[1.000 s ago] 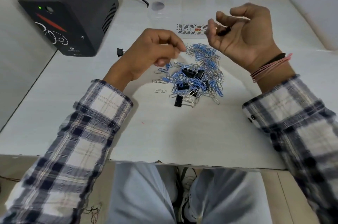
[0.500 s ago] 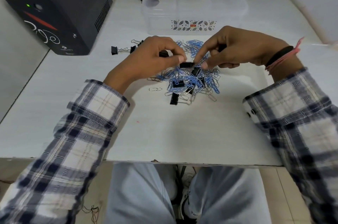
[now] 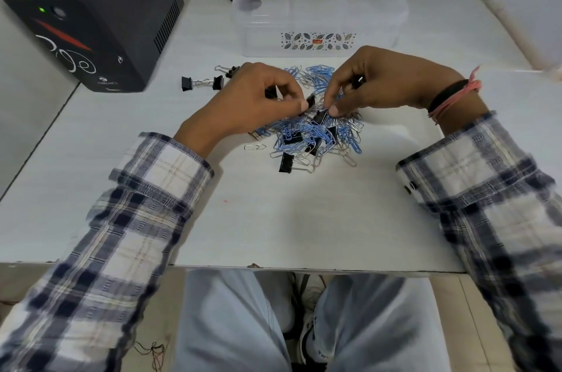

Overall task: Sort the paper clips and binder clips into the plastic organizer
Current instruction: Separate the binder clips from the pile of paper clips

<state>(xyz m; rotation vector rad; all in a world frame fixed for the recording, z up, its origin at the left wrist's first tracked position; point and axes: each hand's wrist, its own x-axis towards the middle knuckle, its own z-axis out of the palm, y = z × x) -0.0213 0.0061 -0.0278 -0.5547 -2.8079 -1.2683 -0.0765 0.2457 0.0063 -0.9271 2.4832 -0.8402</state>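
Single head-worn view, looking forward and down, close over the white table (image 3: 304, 219)

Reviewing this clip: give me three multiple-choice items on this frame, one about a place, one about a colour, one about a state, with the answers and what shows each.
1. Where does the plastic organizer stand relative to the clip pile?
A. Beyond the pile, farther from the person
B. Between the pile and the person
C. On top of the black box

2. What colour are the coated paper clips in the pile?
A. Red
B. Blue
C. Green

3. What are the left hand and the right hand doing?
A. Lying flat on the table
B. Both reaching into the organizer
C. Both pinching at clips over the pile

Answers:
1. A, the clear organizer sits past the pile toward the wall.
2. B, the coated clips are blue, mixed with plain metal ones.
3. C, thumbs and fingertips of both hands meet over a black binder clip above the pile.
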